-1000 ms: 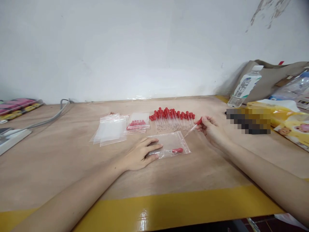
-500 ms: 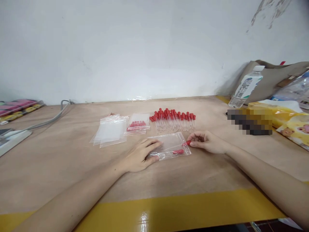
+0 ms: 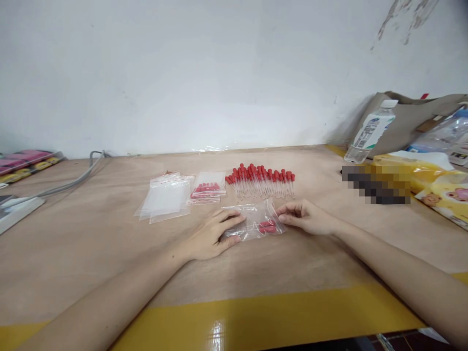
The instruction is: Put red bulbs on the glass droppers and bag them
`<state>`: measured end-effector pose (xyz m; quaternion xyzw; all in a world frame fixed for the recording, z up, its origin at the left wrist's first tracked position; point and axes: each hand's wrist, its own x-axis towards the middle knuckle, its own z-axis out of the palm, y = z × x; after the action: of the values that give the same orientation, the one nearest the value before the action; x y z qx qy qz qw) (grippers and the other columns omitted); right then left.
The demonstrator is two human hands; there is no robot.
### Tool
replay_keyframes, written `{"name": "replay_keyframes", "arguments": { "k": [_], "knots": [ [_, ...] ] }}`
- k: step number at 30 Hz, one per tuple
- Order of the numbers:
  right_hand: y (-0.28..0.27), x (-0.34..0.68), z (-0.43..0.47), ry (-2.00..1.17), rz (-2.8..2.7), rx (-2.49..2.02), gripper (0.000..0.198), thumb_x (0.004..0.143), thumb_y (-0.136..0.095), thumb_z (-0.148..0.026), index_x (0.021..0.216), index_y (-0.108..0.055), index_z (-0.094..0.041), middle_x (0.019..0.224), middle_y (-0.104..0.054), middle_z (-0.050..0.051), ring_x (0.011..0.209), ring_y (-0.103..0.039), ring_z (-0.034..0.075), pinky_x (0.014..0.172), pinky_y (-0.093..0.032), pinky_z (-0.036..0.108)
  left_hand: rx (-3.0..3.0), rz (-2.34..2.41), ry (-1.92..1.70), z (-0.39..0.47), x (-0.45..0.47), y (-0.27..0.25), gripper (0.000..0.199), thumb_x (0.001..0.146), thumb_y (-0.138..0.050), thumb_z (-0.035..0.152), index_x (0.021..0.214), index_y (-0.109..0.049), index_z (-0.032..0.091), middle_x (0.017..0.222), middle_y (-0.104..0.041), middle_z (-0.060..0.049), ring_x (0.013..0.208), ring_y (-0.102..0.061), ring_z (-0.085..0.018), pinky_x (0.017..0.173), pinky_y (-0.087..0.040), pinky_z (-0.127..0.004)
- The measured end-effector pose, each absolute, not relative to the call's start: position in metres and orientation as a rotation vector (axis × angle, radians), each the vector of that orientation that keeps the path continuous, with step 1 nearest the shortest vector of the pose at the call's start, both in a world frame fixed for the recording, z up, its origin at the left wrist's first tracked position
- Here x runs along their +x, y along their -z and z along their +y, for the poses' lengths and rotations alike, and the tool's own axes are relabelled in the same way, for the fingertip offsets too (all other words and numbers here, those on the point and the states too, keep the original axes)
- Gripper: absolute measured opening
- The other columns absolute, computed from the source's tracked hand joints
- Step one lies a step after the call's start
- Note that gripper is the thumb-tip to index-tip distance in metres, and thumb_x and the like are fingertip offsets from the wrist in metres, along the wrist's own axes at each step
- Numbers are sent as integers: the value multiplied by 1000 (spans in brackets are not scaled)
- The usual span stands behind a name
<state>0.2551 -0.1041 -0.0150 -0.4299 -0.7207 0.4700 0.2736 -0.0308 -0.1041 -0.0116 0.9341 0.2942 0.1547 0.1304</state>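
Note:
A clear zip bag [image 3: 252,214] lies flat on the table with two red-bulbed droppers [image 3: 267,226] inside, their bulbs near the bag's mouth. Across its left end rests my left hand [image 3: 214,234], thumb and fingers spread apart on the plastic. The fingertips of my right hand [image 3: 305,217] pinch at the bag's right end, by the mouth. Just behind the bag, a row of loose droppers [image 3: 261,178] lies with red bulbs pointing away from me. Filled bags with red bulbs [image 3: 206,189] are stacked to their left, beside a pile of flat clear bags [image 3: 166,197].
A grey cable [image 3: 78,180] and a white-edged object [image 3: 22,212] sit at the left, near pink and yellow packs [image 3: 29,163]. A plastic bottle [image 3: 371,131], a grey bag [image 3: 405,119] and yellow packaging [image 3: 413,170] stand at the right. Yellow tape [image 3: 256,314] covers the front edge.
The second dropper, earlier held by my right hand at the bag's mouth, is now inside beside the first. My right hand has shifted slightly left; the left stays in place.

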Motion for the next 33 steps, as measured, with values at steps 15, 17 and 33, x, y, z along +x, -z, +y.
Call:
{"name": "replay_keyframes", "arguments": {
  "k": [15, 17, 33],
  "knots": [
    [22, 246, -98, -1264, -1323, -1394, 35, 62, -67, -47, 76, -48, -21, 42, -40, -10, 33, -22, 4, 35, -14, 20, 2741, 873, -438, -104, -31, 13, 43, 88, -42, 39, 130, -43, 27, 131, -43, -8, 121, -40, -24, 101, -34, -45],
    [21, 259, -82, -1004, -1382, -1447, 29, 63, -67, -41, 76, -51, -19, 53, -53, -4, 38, -35, 6, 38, -25, 20, 2746, 864, -445, -103, -32, 14, 42, 89, -42, 38, 129, -44, 27, 131, -44, -8, 121, -40, -24, 101, -34, -45],
    [16, 290, 44, -394, -1467, -1906, 18, 63, -67, -36, 64, -68, -18, 58, -61, 4, 67, -59, 20, 65, -45, 29, 2758, 815, -451, -101, -33, 16, 41, 89, -43, 38, 128, -45, 27, 131, -44, -8, 121, -39, -23, 101, -34, -43]
  ]
}}
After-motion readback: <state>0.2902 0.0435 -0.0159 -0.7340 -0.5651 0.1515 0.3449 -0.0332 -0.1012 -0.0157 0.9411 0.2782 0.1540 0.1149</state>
